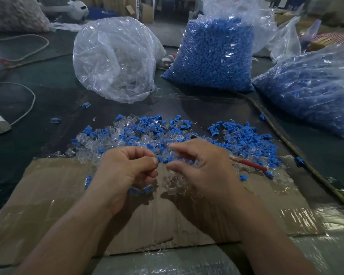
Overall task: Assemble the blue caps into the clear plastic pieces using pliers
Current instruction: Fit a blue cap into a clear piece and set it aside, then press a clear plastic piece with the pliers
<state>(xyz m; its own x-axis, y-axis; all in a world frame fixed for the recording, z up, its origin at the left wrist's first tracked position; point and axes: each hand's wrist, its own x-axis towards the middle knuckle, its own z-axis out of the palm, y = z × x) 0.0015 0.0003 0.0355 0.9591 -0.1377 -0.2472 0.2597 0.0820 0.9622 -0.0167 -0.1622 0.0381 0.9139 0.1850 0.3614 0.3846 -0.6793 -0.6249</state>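
Cardboard [58,185] underneath: left hand [125,167] pinches blue cap [160,159]; right hand [205,169] (blurred) half-curled, grip unclear.

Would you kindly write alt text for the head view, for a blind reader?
Two bare hands work over a pile of blue caps and clear plastic pieces on cardboard; the left hand pinches a blue cap. Red-handled pliers lie beside the right hand, bags of parts behind.
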